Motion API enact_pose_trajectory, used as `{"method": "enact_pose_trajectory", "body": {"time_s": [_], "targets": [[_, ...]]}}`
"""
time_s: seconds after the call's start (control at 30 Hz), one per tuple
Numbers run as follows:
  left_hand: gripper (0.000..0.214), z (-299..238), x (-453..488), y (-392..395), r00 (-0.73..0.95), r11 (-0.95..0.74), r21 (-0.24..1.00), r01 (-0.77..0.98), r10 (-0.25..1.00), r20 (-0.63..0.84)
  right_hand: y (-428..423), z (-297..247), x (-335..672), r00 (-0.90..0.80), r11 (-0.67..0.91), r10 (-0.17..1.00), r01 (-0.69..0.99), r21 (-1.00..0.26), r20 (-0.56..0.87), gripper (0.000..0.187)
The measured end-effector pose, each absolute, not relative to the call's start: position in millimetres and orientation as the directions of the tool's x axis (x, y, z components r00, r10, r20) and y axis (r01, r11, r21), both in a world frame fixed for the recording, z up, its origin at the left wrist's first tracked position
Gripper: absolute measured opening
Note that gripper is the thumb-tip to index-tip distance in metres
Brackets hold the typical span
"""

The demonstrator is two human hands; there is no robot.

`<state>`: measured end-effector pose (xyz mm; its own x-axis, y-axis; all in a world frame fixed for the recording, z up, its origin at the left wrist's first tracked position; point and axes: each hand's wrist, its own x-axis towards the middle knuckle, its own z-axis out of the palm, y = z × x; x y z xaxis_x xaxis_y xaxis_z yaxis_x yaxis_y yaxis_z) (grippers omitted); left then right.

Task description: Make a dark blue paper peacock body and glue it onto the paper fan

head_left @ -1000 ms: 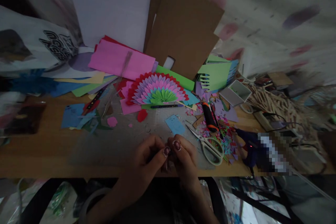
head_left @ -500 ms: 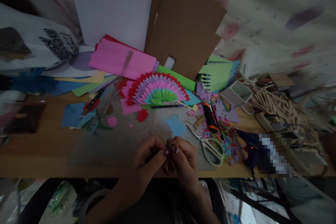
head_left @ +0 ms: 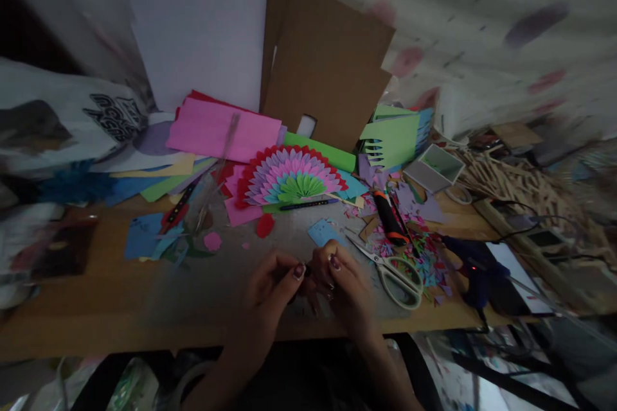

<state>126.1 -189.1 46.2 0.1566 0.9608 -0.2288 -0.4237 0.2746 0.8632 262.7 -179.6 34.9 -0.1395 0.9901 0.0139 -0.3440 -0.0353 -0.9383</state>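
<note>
My left hand (head_left: 272, 286) and my right hand (head_left: 344, 282) meet over the grey mat (head_left: 212, 276) near the table's front edge. Both are pinched together at the fingertips around something small and dark that I cannot make out. A small blue paper piece (head_left: 322, 232) lies just beyond the fingers. White-handled scissors (head_left: 393, 270) lie to the right of my right hand. A layered paper fan (head_left: 288, 176) in red, purple, pink and green lies farther back.
Pink paper sheets (head_left: 222, 131), brown cardboard (head_left: 328, 61) and a white board (head_left: 197, 32) lean at the back. Green cut paper (head_left: 393, 138), an orange-black cutter (head_left: 388, 218), paper scraps (head_left: 414, 250), a dark glue gun (head_left: 475, 266) and wooden sticks (head_left: 506, 183) crowd the right.
The view has tilted upward a little, so the table sits lower in frame. My hands stay pinched together, the fingers shifted slightly.
</note>
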Motion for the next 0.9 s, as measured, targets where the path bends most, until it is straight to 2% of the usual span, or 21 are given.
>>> {"method": "enact_pose_trajectory", "body": {"time_s": [0.1,0.17,0.33,0.5,0.63,0.8,0.9], "targets": [[0.019,43.9,125.1,-185.9,0.079,0.219,0.899,-0.38,0.976,-0.204,-185.2,39.2,259.4,-0.094,0.002,0.995,-0.312,-0.95,0.033,0.029],[0.017,42.8,124.4,-184.6,0.059,0.206,0.913,-0.352,0.978,-0.198,-189.0,41.9,257.2,-0.093,0.06,0.992,-0.21,-0.976,0.081,0.025],[0.013,43.7,120.5,-184.6,0.05,0.216,0.926,-0.311,0.976,-0.211,-191.7,46.1,255.6,-0.049,0.266,0.964,0.102,-0.959,0.262,0.03],[0.017,54.3,111.0,-181.0,-0.02,0.125,0.967,-0.222,0.991,-0.132,-191.1,56.3,262.1,-0.125,0.31,0.949,0.22,-0.925,0.288,0.026],[0.009,61.5,109.8,-178.0,0.066,0.044,0.992,-0.114,0.997,-0.037,-191.9,61.0,264.0,-0.181,0.307,0.945,0.188,-0.933,0.274,0.027],[0.006,59.9,118.9,-180.3,-0.07,0.019,0.998,-0.067,0.997,-0.023,-200.7,52.9,256.1,-0.14,0.132,0.981,-0.011,-0.991,0.132,0.021],[0.006,59.9,120.1,-182.6,-0.092,0.013,0.999,-0.041,0.996,-0.017,-205.5,49.2,251.1,-0.107,0.053,0.992,-0.098,-0.994,0.064,0.017]]}}
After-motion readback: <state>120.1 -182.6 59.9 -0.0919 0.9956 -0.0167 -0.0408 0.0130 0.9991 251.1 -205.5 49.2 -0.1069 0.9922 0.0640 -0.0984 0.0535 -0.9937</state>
